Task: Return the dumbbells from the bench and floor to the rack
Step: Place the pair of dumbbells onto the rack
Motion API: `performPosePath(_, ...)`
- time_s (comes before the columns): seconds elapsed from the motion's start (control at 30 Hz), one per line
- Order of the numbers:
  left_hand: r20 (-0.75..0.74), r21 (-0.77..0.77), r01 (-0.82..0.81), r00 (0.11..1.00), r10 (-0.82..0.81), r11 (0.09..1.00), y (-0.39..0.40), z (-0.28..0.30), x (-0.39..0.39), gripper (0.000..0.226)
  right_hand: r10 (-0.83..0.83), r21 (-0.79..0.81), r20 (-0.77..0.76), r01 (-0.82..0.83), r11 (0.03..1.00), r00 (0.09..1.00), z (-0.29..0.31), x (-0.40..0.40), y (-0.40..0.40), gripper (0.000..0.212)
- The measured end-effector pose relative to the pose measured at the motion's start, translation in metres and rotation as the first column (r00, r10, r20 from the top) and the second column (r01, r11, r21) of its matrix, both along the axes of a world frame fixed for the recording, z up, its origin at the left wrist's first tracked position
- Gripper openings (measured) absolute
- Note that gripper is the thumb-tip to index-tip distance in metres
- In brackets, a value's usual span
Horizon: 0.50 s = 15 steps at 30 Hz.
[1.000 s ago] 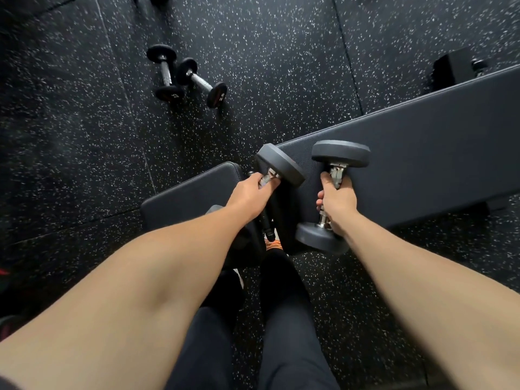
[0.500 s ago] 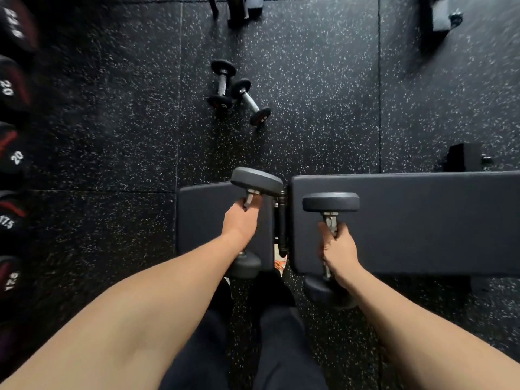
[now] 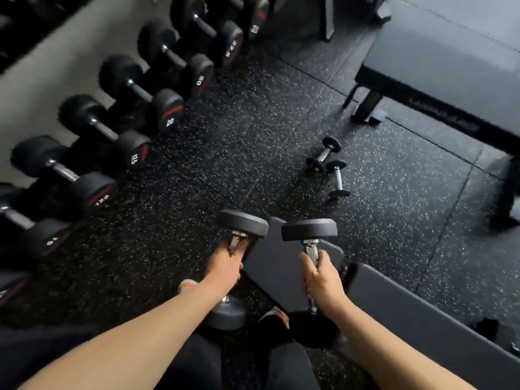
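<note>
My left hand (image 3: pixel 223 270) grips the handle of a grey dumbbell (image 3: pixel 243 223), held upright above the floor just left of the bench. A second grey dumbbell (image 3: pixel 309 229) stands upright in my right hand (image 3: pixel 322 282), over the bench's near pad (image 3: pixel 275 266). Two small black dumbbells (image 3: pixel 327 167) lie touching on the speckled floor ahead to the right. The rack (image 3: pixel 92 142) runs along the left side and holds several black dumbbells with numbers on their ends.
The long bench pad (image 3: pixel 422 313) stretches off to the lower right. A second grey bench (image 3: pixel 439 60) on a black frame stands at the upper right. My legs and an orange-toed shoe (image 3: pixel 187 285) are below my hands.
The view has swung left, bringing the rack into sight. Both dumbbells have lifted off the bench and moved left with my hands; the left one now hangs over the floor.
</note>
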<state>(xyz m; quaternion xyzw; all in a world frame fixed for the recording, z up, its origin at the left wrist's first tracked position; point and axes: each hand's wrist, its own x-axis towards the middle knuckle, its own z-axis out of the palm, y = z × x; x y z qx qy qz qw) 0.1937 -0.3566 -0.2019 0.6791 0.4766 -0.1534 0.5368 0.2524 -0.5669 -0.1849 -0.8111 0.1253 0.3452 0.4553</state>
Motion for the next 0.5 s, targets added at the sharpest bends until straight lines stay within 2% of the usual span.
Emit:
performPosePath(0.07,-0.011,-0.032,-0.094,0.996,0.093,0.995,0.037,0.013,-0.017,0.036,0.085,-0.003,0.013,-0.085,0.996,0.996,0.014,0.003,0.043,0.022)
performPosePath(0.2,-0.009,0.003,-0.223,0.975,0.223,0.975,0.119,0.042,-0.049,0.042,0.243,-0.012,0.022,-0.243,0.970,0.970,0.043,0.001,0.141,0.023)
performPosePath(0.33,0.045,0.004,-0.356,0.934,0.356,0.934,0.181,0.064,-0.067,0.048,0.302,0.036,0.006,-0.302,0.953,0.953,0.067,0.000,0.223,0.025)
performPosePath(0.4,0.049,-0.004,-0.492,0.870,0.491,0.871,0.238,0.071,-0.092,0.049,0.404,0.034,0.018,-0.404,0.914,0.915,0.070,-0.012,0.294,0.025)
performPosePath(0.5,0.079,0.007,-0.607,0.792,0.605,0.794,0.303,0.083,-0.108,0.046,0.476,0.062,0.033,-0.477,0.877,0.879,0.086,-0.015,0.371,0.024)
